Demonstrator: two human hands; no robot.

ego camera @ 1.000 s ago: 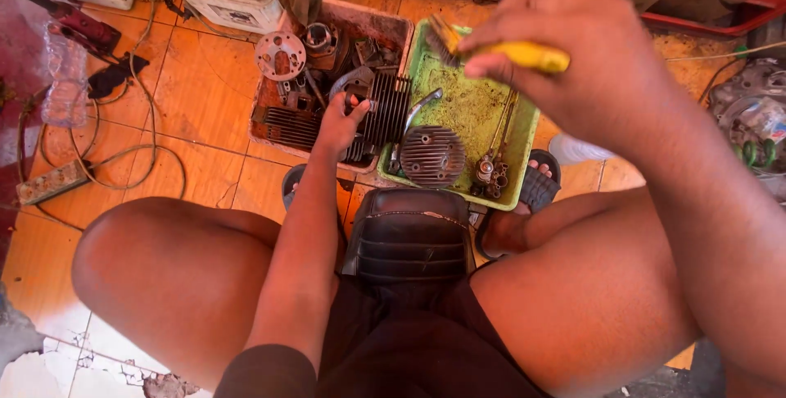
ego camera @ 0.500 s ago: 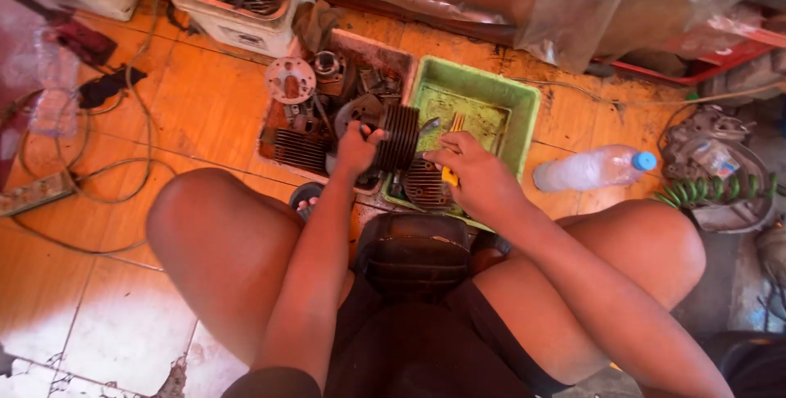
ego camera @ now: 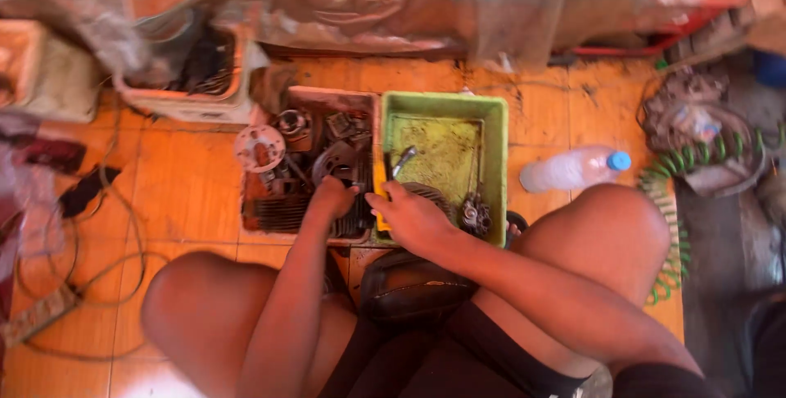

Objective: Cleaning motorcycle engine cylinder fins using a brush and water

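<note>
Since the earlier frame both hands have drawn closer together over the parts. Nearest, the right hand (ego camera: 409,218) is closed around a yellow-handled tool (ego camera: 380,193), which stands upright at the left rim of the green tray (ego camera: 491,132). Just left of it, the left hand (ego camera: 332,199) grips a dark, ribbed, greasy metal part (ego camera: 352,222) lying in the brown tray (ego camera: 327,97). Right of the right hand, a plastic bottle (ego camera: 573,169) with a blue cap lies on the tiled floor (ego camera: 184,193).
</note>
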